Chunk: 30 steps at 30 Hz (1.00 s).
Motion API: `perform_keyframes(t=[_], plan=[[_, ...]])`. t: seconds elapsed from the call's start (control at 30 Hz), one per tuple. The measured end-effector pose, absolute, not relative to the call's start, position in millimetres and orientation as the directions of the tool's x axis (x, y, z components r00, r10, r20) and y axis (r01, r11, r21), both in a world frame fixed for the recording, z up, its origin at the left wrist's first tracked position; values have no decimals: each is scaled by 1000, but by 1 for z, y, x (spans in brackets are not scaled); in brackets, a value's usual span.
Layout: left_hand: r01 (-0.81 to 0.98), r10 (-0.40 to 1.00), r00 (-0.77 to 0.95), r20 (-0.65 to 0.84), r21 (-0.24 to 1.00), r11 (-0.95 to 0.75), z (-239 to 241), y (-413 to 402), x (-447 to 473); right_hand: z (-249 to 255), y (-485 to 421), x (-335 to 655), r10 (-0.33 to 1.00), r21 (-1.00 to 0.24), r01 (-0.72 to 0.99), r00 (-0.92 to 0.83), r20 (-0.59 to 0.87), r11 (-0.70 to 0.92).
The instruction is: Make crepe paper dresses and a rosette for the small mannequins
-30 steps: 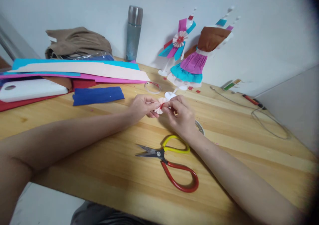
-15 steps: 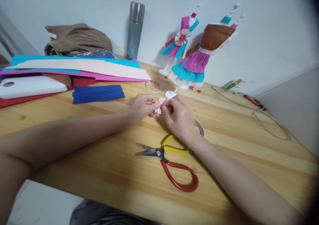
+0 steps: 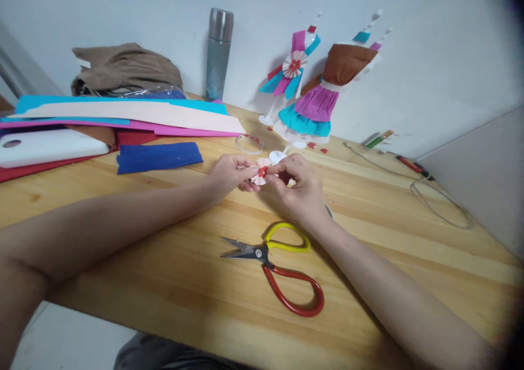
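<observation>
More of the red flower (image 3: 262, 171) is exposed than a moment ago, so it's probably being fiddled into place. The pleated cream rosette (image 3: 258, 180), 12 o'clock from the scissors (image 3: 258, 253), is pinched at 9 by the left hand (image 3: 230, 174); the right hand (image 3: 301, 187) is bunched at 3, grip can't be told.
</observation>
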<state>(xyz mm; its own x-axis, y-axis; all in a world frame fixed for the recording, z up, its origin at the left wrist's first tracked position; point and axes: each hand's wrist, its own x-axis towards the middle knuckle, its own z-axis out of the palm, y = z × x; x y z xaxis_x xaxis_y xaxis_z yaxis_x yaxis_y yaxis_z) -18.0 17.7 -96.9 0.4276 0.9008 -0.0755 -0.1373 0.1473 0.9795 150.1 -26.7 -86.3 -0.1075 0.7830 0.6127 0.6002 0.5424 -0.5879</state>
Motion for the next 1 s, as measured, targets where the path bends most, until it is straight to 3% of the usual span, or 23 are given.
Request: perform_keyframes(t=[0.1,0.2,0.37,0.5,0.67,1.0], plan=[[-141,894,443,-74,979,150,-97,19,-18,-86,-27,150,763,-547,618,-140,631,565],[-141,892,445,-82,977,160,-97,19,-18,-89,-26,151,792,-616,597,-56,607,514],[-154,881,469,-66,976,155,-97,20,-19,-100,-17,156,901,-892,273,145,409,361],[-153,872,485,-59,977,151,-98,20,-20,-106,-12,158,973,-970,105,51,225,218],[-147,871,486,-68,976,159,-98,20,-20,-101,-18,152,981,-972,139,-68,181,189],[-88,907,408,-106,984,155,-90,11,-15,-100,-20,148,983,-964,202,32,180,170]])
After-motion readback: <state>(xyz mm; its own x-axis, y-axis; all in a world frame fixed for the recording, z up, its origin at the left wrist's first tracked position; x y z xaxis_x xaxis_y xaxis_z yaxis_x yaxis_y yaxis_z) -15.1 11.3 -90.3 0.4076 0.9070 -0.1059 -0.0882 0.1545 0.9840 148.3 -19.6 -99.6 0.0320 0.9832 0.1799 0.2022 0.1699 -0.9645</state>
